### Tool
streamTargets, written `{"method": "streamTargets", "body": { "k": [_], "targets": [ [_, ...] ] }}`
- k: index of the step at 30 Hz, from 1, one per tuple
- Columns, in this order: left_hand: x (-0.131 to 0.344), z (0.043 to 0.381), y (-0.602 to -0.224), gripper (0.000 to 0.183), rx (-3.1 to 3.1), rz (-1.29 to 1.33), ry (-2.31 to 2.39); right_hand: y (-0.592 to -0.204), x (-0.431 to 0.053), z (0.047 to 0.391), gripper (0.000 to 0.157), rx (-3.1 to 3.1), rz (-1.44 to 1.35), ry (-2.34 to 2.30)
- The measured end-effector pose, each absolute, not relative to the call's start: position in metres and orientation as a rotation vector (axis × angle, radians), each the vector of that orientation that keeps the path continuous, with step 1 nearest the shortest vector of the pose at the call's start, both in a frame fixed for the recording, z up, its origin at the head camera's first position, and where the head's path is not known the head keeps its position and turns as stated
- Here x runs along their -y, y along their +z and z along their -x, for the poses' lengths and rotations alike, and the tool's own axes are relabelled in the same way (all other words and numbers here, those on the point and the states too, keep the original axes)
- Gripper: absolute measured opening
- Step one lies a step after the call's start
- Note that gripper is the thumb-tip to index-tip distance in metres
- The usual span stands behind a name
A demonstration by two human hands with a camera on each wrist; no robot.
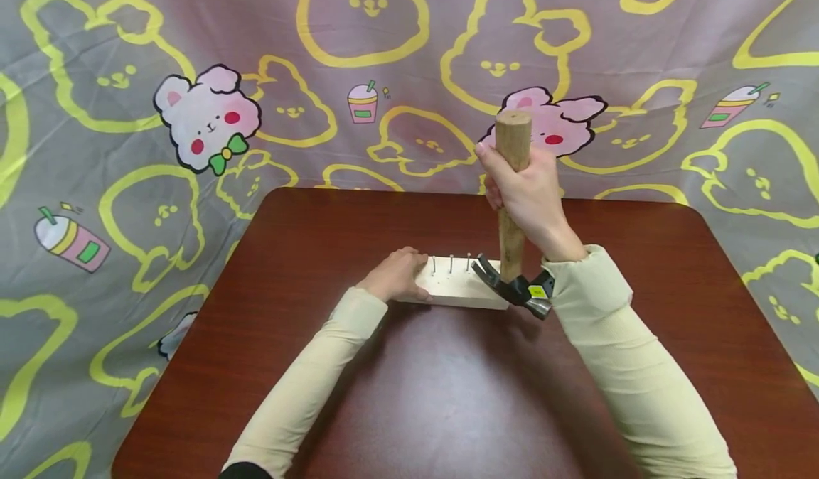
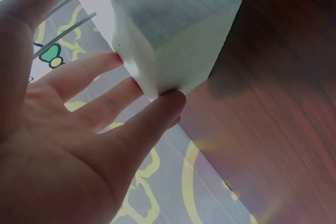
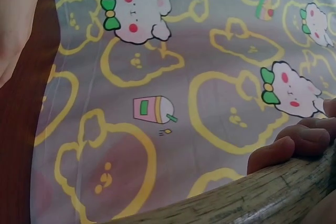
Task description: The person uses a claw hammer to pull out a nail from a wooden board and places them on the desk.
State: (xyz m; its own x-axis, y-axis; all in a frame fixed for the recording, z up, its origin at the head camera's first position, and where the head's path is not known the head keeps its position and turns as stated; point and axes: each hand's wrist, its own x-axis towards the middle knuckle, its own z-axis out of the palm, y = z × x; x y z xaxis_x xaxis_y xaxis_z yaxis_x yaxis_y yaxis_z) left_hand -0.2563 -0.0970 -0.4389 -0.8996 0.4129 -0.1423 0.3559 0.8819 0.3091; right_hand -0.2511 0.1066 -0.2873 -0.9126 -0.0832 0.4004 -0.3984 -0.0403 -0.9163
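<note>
A pale wooden block (image 1: 457, 295) lies on the table with several nails (image 1: 451, 264) standing upright in its top. At its left end my left hand (image 1: 395, 274) holds it, thumb on the near side and fingers at the far side; the left wrist view shows the block's end (image 2: 184, 56) close up, with fingers against it. My right hand (image 1: 531, 195) grips the wooden handle of a claw hammer (image 1: 510, 248), which stands nearly upright, head down. The hammer's black claw is over the block's right part, near a nail; whether they touch I cannot tell. The right wrist view shows mainly the handle (image 3: 247, 198).
Under the block is a dark red-brown table (image 1: 307, 237) with rounded corners. A grey cloth (image 1: 397, 52) with yellow outlines and cartoon rabbits hangs behind and at the sides of it. Light reflects off the table's near middle.
</note>
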Motion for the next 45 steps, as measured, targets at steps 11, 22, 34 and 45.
{"method": "streamTargets", "body": {
  "k": [11, 22, 34, 45],
  "targets": [
    [0.092, 0.257, -0.44, 0.082, -2.85, -0.545, 0.407, -0.29, -0.101, 0.26, 0.031, 2.076, -0.533, 1.999],
    [0.091, 0.258, -0.442, 0.081, -2.842, -0.514, 0.435, -0.293, -0.096, 0.268, 0.032, 2.016, -0.482, 2.061],
    [0.094, 0.259, -0.442, 0.082, -2.841, -0.49, 0.429, -0.294, -0.094, 0.27, 0.024, 1.833, -0.459, 2.21],
    [0.094, 0.258, -0.439, 0.082, -2.835, -0.51, 0.43, -0.295, -0.099, 0.268, 0.029, 1.691, -0.47, 2.266]
  ]
}}
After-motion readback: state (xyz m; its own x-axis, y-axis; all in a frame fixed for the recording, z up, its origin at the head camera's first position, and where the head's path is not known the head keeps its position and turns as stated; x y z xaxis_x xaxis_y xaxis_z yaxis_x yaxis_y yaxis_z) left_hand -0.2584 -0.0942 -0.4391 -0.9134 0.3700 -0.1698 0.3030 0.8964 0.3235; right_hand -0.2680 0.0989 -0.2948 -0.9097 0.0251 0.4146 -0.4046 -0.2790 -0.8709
